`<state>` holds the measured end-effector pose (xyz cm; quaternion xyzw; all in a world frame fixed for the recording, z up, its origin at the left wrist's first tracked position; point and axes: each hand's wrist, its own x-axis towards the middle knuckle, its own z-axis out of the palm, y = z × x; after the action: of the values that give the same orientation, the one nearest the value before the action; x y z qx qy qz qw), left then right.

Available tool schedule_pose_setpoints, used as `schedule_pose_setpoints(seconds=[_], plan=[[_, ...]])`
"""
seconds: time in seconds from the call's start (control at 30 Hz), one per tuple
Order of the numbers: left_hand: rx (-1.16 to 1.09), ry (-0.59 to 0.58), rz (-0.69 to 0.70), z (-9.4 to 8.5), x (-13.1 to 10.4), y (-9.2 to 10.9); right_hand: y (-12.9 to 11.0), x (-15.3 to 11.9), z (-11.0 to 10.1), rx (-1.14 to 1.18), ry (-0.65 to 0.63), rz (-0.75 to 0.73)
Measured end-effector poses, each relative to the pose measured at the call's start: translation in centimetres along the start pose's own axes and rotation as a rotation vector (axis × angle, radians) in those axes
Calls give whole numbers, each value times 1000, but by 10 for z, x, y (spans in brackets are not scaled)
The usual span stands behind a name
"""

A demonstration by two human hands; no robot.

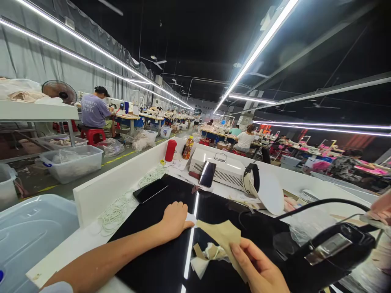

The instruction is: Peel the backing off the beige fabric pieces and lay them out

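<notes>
My left hand (175, 219) lies on the glossy black surface (152, 244) with its fingers curled together over a small white piece (191, 219), whose edge shows past the thumb. Pinched between thumb and fingers of my right hand (255, 260) is a beige piece of thin material (222, 234), raised off the surface, its left tip close to the white piece. Below it sits a small crumpled bundle of white and beige scraps (210, 252).
Beyond the black surface are a dark phone (150, 190), a propped phone (207, 174), a white vented box (226, 169), a red container (170, 150) and pale green cords (116, 213). A black machine (330, 252) stands at right. Another person's hand (381, 207) shows at the right edge.
</notes>
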<state>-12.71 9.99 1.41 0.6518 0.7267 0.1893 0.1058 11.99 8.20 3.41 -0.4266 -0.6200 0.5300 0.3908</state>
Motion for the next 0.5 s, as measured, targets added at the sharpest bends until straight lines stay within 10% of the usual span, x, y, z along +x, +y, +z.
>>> schedule_pose_setpoints(seconds=[0.3, 0.5], plan=[[-259, -71, 26, 7, 3, -22, 0, 72, 27, 31, 7, -23], [-563, -398, 155, -27, 0, -26, 23, 118, 37, -115, -38, -79]])
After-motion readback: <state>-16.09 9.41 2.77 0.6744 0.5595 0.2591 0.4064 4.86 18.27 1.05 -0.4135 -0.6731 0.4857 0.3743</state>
